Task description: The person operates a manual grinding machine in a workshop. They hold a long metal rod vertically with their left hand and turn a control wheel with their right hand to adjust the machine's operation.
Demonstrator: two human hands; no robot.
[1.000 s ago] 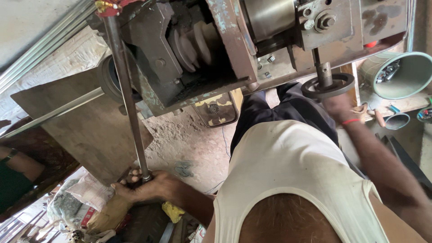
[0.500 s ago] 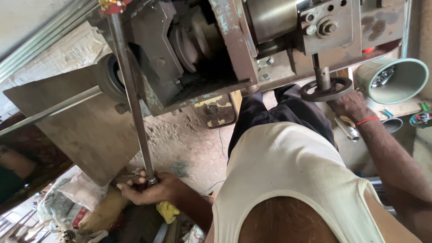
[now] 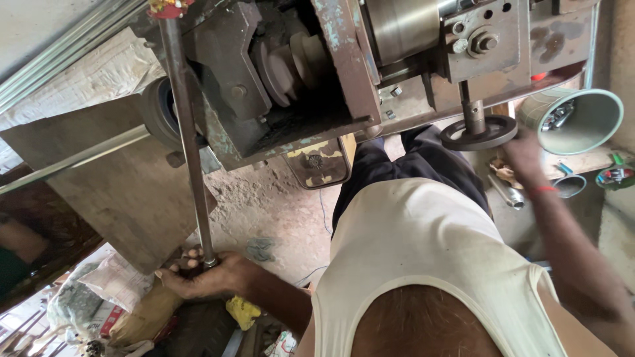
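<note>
torso: white sleeveless vest [image 3: 423, 264] fills the lower frame, dark trousers [image 3: 410, 165] past it, person leaning over the machine
left hand: left hand [image 3: 205, 274] low left, fingers [image 3: 188, 258] wrapped shut round the bottom end of the long steel lever [image 3: 188, 139]; gripped far from the pivot, likely for leverage
lever: runs up to a red-capped top [image 3: 170, 8] at the machine head, slightly tilted
right hand: right hand [image 3: 526, 149] touching the rim of the black handwheel [image 3: 479, 132]; blurred, can't tell if fingers are closed on it; red band [image 3: 542, 192] on the wrist
handwheel: on a short shaft under the grey carriage plate [image 3: 489, 39]
machine: rusty body [image 3: 278, 79] with stepped pulley [image 3: 291, 63] and bright steel drum [image 3: 397, 26]
floor: dusty ground [image 3: 264, 198], yellow rag [image 3: 241, 311], sacks [image 3: 119, 284] lower left
far right: green pipe section [image 3: 575, 119], small tubs [image 3: 618, 175] on the bench [image 3: 582, 162]
change: view has tilted; left hand still on the lever end, right hand has shifted slightly round the handwheel
</note>
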